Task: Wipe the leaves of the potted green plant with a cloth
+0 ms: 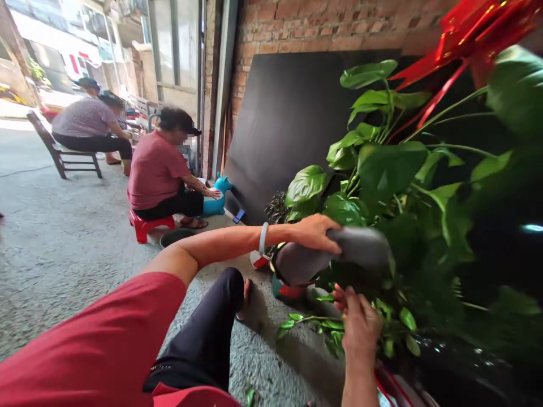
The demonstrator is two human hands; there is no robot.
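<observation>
My left hand (316,233), a pale bangle at its wrist, is closed over the upper edge of a smooth grey rounded object (365,247). Its kind I cannot make out; it is slightly blurred and tilted above a green and red pot (291,288). Lower and to the right is my right hand (360,319), its fingers curled together. What they hold, if anything, is hidden. Around it hang thin stems with small green leaves (333,325). A large broad-leaved potted plant (392,169) rises just behind both hands.
A red ribbon bow (483,45) hangs over the plant. A dark board (297,124) leans on the brick wall. At left, a person in a red shirt (156,169) sits on a red stool (150,226), one hand on a blue toy animal (216,198). Another person sits on a chair (61,152).
</observation>
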